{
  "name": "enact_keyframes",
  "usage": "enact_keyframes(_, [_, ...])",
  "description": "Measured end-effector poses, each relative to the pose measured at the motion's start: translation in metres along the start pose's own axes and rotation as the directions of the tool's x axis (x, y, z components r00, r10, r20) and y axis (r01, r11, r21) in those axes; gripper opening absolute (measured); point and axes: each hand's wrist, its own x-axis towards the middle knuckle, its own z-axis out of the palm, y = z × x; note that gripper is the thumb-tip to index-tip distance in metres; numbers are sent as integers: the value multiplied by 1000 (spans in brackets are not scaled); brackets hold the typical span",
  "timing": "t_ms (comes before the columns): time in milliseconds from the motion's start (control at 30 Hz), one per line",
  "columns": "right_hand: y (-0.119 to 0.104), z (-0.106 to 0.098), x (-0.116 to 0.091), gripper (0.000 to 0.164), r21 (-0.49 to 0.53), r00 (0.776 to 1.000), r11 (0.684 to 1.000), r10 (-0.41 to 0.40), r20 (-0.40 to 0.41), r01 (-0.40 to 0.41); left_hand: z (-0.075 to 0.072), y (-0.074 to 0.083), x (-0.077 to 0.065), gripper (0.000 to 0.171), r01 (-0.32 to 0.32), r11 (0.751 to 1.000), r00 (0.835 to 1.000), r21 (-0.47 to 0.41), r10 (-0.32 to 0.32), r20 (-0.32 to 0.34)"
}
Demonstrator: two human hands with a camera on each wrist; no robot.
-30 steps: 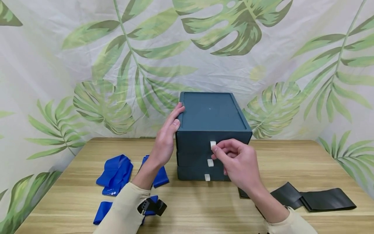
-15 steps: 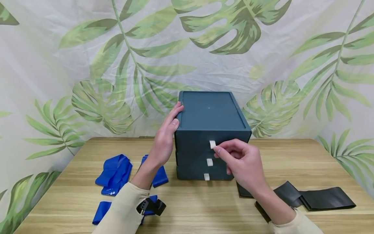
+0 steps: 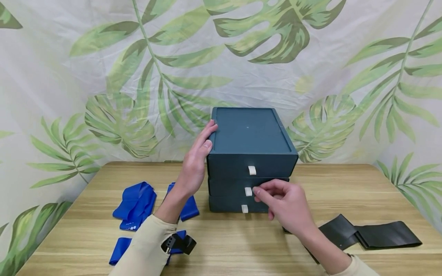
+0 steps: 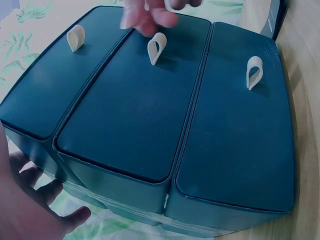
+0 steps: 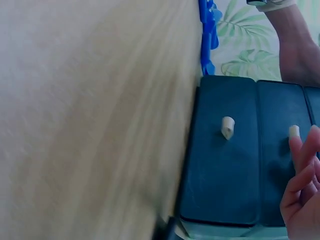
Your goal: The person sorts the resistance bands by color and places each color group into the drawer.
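A dark teal drawer unit point(image 3: 253, 130) stands on the table with three stacked drawers, each with a white loop pull tab. Against its left side rests my left hand point(image 3: 195, 165), fingers reaching to the top edge; the left wrist view shows that hand point(image 4: 35, 205) spread along the side wall. My right hand point(image 3: 284, 203) is in front of the middle drawer, thumb and fingertips right beside the middle pull tab point(image 3: 248, 191). Blurred fingers of the right hand point(image 4: 150, 17) overlap that tab's edge in the left wrist view. The top pull tab point(image 3: 252, 170) stands free. All drawers are pushed in.
Folded blue bands point(image 3: 136, 205) lie left on the wooden table point(image 3: 221, 249), partly behind the left forearm. A folded black band point(image 3: 386, 234) lies at the right, partly behind the right forearm. A leaf-patterned cloth point(image 3: 193, 69) hangs behind.
My right hand has let go of the top pull tab and moved down to the middle one. The left hand keeps its place on the drawer unit's side.
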Motion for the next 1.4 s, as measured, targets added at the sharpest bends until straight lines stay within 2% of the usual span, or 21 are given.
enact_keyframes(200, [6,8,-1,27,48,996,995,85,16,-85,-1,0,-1,54,8,1000,1000,3,-8,-5])
enact_keyframes(433, [7,22,-1,29,124,988,982,149,-35,-143,0,-1,-1,53,11,1000,1000,17,-10,-12])
enact_keyframes(633, [3,31,-2,19,177,973,963,219,-67,-204,0,-1,-1,53,2,1000,1000,19,-2,-19])
enact_keyframes(800, [2,33,-3,12,222,969,950,240,-67,-220,0,0,-1,53,5,1000,1000,21,-5,-20])
enact_keyframes(1100, [3,31,-10,11,132,978,972,204,-52,-196,-1,-1,-1,54,1,1000,1000,13,-1,-10])
enact_keyframes(1400, [3,24,-26,19,98,967,963,252,-20,-249,0,-1,-1,54,-3,1000,1000,-7,3,0])
